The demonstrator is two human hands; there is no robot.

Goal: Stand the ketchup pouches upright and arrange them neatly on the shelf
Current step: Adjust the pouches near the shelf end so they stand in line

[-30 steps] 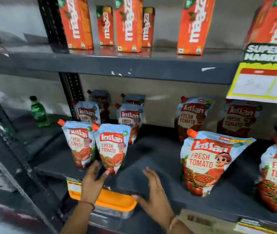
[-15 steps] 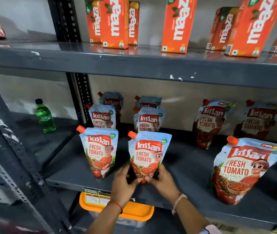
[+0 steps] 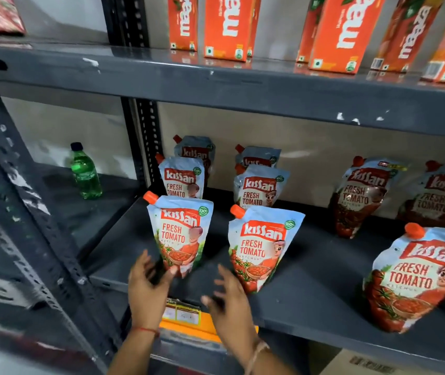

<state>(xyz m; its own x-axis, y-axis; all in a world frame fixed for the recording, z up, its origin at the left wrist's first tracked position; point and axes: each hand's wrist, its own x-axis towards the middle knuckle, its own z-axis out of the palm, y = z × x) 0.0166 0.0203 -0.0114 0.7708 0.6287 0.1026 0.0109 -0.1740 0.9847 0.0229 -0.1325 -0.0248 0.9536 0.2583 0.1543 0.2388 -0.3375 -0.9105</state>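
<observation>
Head view, only one we have: we see our left hand [image 3: 147,289] at the front edge of the grey shelf [image 3: 310,307], fingers spread loose, thumb tip touching or just short of the bottom corner of the front-left ketchup pouch [image 3: 180,234]; motion blur, so we cannot tell if there is contact, but nothing is clasped. Our right hand [image 3: 229,301] is also spread wide and empty, blurred, sitting between the front-left pouch and the front-middle pouch [image 3: 262,247], just beside the latter's lower left corner. Both front pouches stand upright, orange caps at top left, labels facing us, set apart from each other. Behind them we see two more upright pouches, second-row left pouch [image 3: 182,178] and second-row middle pouch [image 3: 260,188], and behind those two more, back-left pouch [image 3: 197,148] and back-middle pouch [image 3: 259,156], mostly hidden. To the right, a large pouch [image 3: 419,280] near the shelf front leans tilted to the right. Two darker pouches [image 3: 362,196] lean by the back wall. A green bottle [image 3: 84,173] stands on the neighbouring bay, left of the black upright post [image 3: 145,136]. Orange juice cartons [image 3: 229,25] sit on the upper shelf. An orange-lidded box [image 3: 188,327] shows below the shelf edge, between our wrists.
</observation>
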